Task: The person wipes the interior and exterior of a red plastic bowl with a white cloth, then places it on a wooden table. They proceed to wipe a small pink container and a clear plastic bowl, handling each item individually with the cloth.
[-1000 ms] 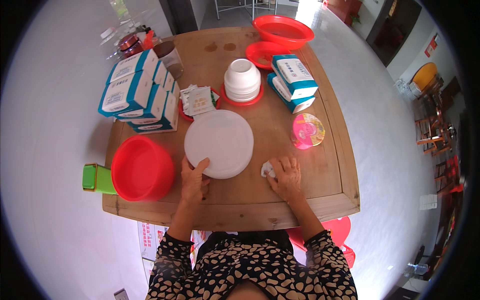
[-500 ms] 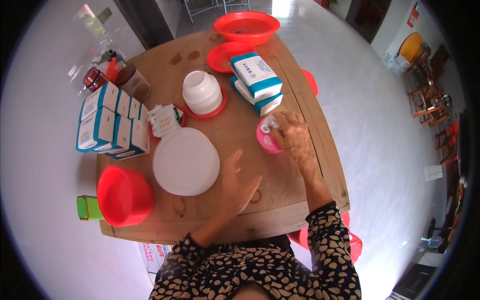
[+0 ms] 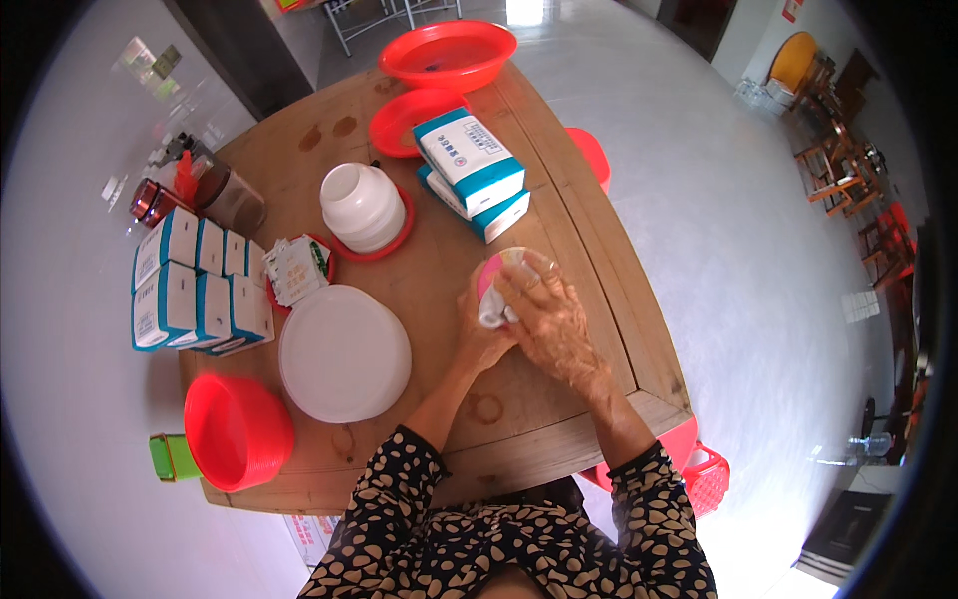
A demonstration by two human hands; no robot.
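Left to right: red bowl stack at the table's near-left corner; white lid beside it; white jar further in; two blue-and-white boxes toward the far right edge; both hands meet near the right edge. Our left hand cups the small pink cup from beneath, fingers curled round it; our right hand lies over it, fingers bent, pinching a white wad against the cup. To do this well we judge the left should steady the cup while the right presses the wad in, not down on the rim. The cup's mouth seems tipped toward us, its axis leaning off upright; mostly hidden, so we cannot tell exactly.
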